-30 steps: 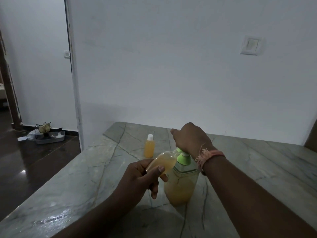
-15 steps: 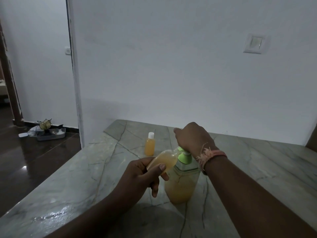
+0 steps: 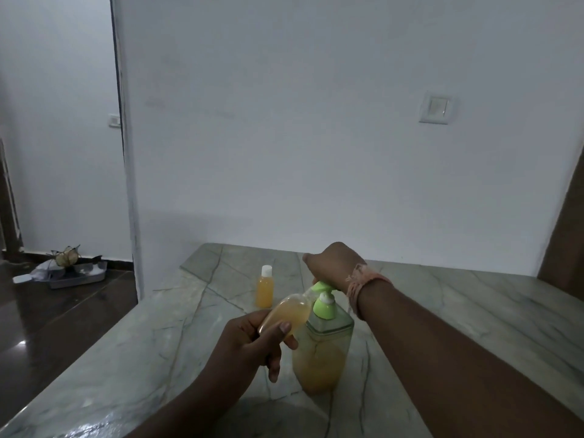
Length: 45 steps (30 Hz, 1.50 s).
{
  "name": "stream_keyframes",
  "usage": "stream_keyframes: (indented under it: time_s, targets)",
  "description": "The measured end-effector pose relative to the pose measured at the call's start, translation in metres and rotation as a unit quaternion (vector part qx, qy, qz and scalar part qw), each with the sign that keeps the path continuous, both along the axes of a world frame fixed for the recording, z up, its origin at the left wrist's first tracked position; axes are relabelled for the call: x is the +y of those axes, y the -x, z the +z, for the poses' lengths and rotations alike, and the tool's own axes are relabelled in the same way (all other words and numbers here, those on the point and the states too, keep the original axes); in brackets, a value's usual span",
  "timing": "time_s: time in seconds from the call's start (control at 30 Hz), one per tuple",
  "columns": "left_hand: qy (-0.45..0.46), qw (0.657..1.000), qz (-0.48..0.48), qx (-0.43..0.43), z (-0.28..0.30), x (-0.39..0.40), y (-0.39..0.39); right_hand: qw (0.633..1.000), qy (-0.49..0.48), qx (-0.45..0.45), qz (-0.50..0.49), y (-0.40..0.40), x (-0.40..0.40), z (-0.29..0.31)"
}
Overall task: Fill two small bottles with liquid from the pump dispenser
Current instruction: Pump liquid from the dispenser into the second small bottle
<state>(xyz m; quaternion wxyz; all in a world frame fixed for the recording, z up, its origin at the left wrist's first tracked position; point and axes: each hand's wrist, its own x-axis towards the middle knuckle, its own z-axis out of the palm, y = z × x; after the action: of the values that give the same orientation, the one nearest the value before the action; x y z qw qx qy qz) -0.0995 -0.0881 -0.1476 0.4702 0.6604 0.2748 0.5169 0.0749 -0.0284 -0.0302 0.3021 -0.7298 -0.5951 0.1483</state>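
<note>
A clear pump dispenser (image 3: 322, 352) with a green pump head and orange liquid stands on the marble table (image 3: 442, 311). My right hand (image 3: 335, 263) rests on top of the pump head with its fingers curled over it. My left hand (image 3: 249, 343) grips a small open bottle (image 3: 287, 314), tilted, with its mouth at the green spout. That bottle holds orange liquid nearly to the top. A second small bottle (image 3: 264, 287), capped in white and filled with orange liquid, stands upright behind, to the left of the dispenser.
A white wall with a switch plate (image 3: 435, 107) rises behind the table. To the left is a doorway edge (image 3: 126, 153) and dark floor with a tray of clutter (image 3: 72, 270). The table's left edge runs diagonally toward me.
The green pump head has risen from its pressed-down position, and my right hand has lifted with it. My left hand keeps the small bottle at the spout.
</note>
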Motion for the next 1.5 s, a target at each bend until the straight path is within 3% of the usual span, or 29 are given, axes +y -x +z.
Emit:
stream_keyframes:
  time_s: [0.2,0.47,0.7,0.97,1.17,1.5]
  targets:
    - [-0.005,1.000,-0.001,0.004,-0.002,0.003,-0.003,0.999,-0.020,-0.037,-0.032,0.000,0.002,-0.010]
    - [-0.003,1.000,0.003,0.024,-0.005,0.004,-0.001,0.996,0.065,-0.058,0.028,0.005,-0.004,-0.009]
    - [-0.001,1.000,0.002,0.021,-0.004,0.005,-0.001,0.997,-0.008,-0.075,-0.006,0.005,-0.005,-0.002]
    - [-0.001,1.000,-0.006,0.021,-0.006,0.006,-0.001,0.992,0.045,-0.115,0.029,0.008,-0.006,-0.008]
    - [-0.007,1.000,-0.004,0.015,-0.006,0.006,0.000,0.998,-0.006,-0.065,-0.003,0.004,-0.001,-0.005]
    - [-0.012,1.000,-0.010,0.020,-0.008,0.008,0.000,0.993,0.039,-0.106,0.041,0.007,-0.011,-0.006]
